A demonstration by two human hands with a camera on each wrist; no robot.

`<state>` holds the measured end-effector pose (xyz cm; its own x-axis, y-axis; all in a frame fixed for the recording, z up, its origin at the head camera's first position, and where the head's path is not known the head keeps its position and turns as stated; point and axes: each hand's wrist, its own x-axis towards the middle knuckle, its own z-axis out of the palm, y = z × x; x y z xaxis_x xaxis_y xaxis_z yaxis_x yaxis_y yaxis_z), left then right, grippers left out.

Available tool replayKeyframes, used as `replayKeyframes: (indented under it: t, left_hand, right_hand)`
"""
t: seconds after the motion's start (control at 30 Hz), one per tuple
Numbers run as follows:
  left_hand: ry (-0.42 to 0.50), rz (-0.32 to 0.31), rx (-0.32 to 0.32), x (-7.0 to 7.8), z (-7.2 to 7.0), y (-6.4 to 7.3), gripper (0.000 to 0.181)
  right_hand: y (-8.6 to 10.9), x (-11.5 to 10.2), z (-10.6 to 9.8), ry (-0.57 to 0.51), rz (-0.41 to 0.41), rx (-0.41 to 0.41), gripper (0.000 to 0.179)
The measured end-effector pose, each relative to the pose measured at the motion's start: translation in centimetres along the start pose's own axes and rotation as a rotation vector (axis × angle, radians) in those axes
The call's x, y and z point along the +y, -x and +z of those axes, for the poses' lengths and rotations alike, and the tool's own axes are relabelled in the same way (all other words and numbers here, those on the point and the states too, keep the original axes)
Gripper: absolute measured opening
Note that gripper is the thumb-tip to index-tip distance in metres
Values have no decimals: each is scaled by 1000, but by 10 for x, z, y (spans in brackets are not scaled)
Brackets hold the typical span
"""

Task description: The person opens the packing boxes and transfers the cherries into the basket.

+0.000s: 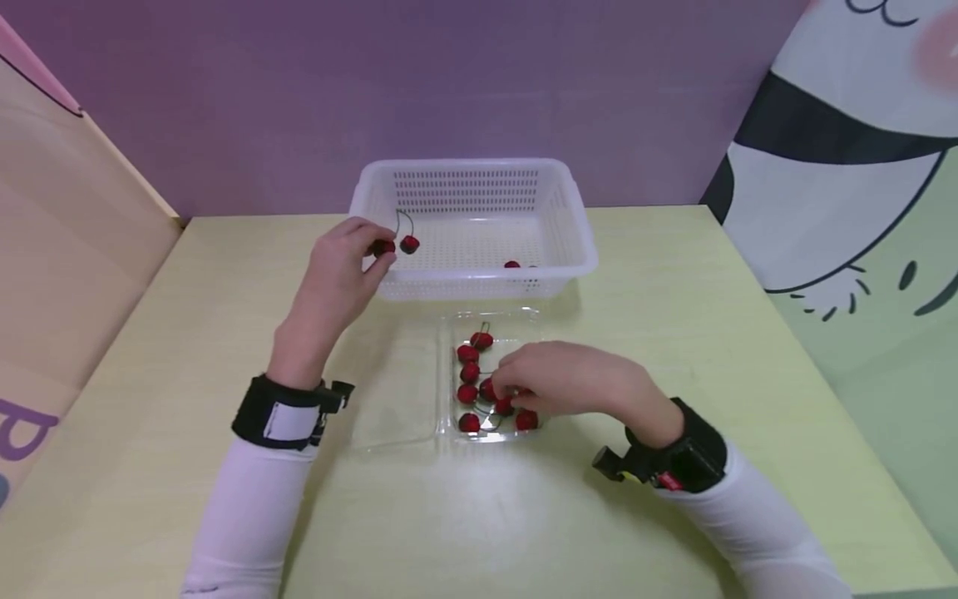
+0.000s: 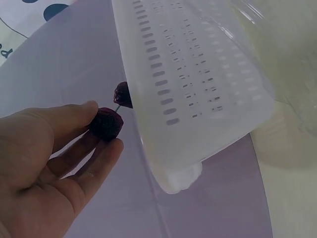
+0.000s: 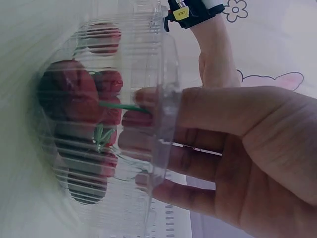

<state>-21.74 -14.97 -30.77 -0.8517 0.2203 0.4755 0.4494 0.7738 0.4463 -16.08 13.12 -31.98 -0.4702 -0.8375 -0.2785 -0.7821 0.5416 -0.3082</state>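
My left hand pinches a dark red cherry between thumb and fingertips at the basket's front left rim. A second cherry, joined to it by a thin stem, hangs over the inside of the white basket. My right hand reaches into the base of a clear hinged plastic box, fingers bent down among the cherries. In the right wrist view a green stem runs between its thumb and forefinger. Several cherries lie in the box, mostly along its left side.
The box's clear lid lies folded open to the left on the pale wooden table. Another cherry sits inside the basket toward the front right. A purple wall rises behind the basket.
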Motion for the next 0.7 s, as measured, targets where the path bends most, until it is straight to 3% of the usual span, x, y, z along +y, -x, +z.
replayKeyframes:
  t: [0.23, 0.47, 0.7]
  left_hand:
    - [-53, 14, 25, -4, 2, -2, 39]
    - [-79, -21, -35, -5, 2, 0, 49]
    - [-84, -34, -65, -6, 3, 1, 48]
  right_hand:
    - [-2, 0, 0, 30, -15, 49, 13]
    - [-1, 1, -1, 69, -65, 123, 14]
    - [-1, 3, -3, 77, -53, 236, 13]
